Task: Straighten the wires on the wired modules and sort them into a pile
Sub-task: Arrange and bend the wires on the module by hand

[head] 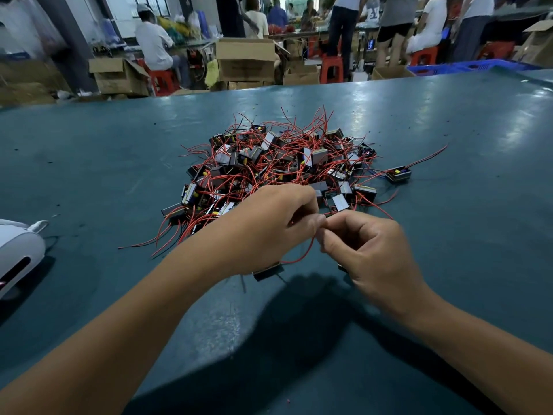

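A red wire (302,256) loops from a module (267,271) under the left hand (269,229); both hands pinch it, right hand (362,250) at 3 o'clock. Pull taut, sliding evenly. Heap (278,166) at 12 on the worktop (89,163).

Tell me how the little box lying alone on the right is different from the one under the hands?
The lone module lies in full view on the table, untouched; the held module is mostly hidden beneath the left hand. The lone one's wires trail out fairly straight; the held one's red wire curves up to where the right hand pinches it. Both are dark with red wires.
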{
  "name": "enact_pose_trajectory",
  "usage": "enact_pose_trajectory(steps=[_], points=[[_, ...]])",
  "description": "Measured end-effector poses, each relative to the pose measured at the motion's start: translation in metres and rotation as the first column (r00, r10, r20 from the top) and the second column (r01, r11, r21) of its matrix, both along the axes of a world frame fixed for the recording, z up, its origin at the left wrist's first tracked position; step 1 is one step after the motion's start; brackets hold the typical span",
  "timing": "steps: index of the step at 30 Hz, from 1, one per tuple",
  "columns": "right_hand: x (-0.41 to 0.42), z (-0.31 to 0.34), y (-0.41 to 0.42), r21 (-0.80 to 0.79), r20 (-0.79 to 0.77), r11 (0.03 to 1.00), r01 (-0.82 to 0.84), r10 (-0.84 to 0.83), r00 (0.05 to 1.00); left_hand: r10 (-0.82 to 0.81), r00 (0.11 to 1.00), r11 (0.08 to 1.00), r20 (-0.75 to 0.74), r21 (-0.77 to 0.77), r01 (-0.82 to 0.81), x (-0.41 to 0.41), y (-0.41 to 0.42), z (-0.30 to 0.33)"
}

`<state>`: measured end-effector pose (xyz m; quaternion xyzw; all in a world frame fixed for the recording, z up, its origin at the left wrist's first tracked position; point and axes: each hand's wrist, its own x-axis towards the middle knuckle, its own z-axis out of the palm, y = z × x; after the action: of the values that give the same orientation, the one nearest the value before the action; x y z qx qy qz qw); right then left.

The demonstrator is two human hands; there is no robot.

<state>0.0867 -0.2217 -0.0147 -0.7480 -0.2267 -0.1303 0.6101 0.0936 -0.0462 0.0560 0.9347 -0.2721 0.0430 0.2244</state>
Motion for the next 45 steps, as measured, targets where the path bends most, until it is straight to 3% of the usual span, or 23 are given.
enact_pose_trajectory(steps=[4, 6, 9, 10, 12, 15, 25, 38, 45], points=[[-0.001, 0.000, -0.002, -0.064, 0.088, 0.998, 0.020, -0.014, 0.996, 0.021, 0.994, 0.998, -0.107, -0.053, -0.026, 0.004, 0.001, 0.002], [-0.002, 0.001, -0.002, -0.124, 0.155, 0.991, 0.051, -0.031, 0.987, 0.063, 0.964, 0.983, -0.258, -0.152, -0.104, 0.005, -0.001, -0.001], [-0.003, 0.003, -0.003, -0.189, 0.258, 0.978, 0.085, -0.034, 0.966, 0.079, 0.817, 0.887, -0.571, -0.333, -0.319, 0.004, -0.005, -0.007], [-0.002, 0.003, -0.003, -0.195, 0.268, 0.977, 0.083, -0.029, 0.963, 0.051, 0.794, 0.862, -0.606, -0.374, -0.341, 0.005, -0.004, -0.007], [-0.001, 0.004, -0.004, -0.200, 0.265, 0.977, 0.077, -0.022, 0.964, -0.006, 0.868, 0.883, -0.497, -0.410, -0.229, 0.006, 0.005, -0.008], [0.003, 0.004, -0.007, -0.203, 0.265, 0.977, 0.070, -0.014, 0.964, -0.128, 0.981, 0.942, -0.148, -0.327, 0.074, 0.007, 0.021, -0.010], [0.006, 0.000, -0.008, -0.202, 0.251, 0.979, 0.028, 0.024, 0.968, -0.204, 0.944, 0.923, 0.258, -0.271, 0.274, 0.010, 0.026, -0.027], [0.004, 0.001, -0.009, -0.265, 0.304, 0.964, 0.002, 0.081, 0.949, -0.240, 0.919, 0.935, 0.314, -0.182, 0.306, 0.009, 0.027, -0.026], [0.004, 0.002, -0.011, -0.374, 0.438, 0.922, 0.100, 0.080, 0.895, -0.238, 0.953, 0.945, 0.190, -0.180, 0.272, 0.007, 0.026, -0.026]])
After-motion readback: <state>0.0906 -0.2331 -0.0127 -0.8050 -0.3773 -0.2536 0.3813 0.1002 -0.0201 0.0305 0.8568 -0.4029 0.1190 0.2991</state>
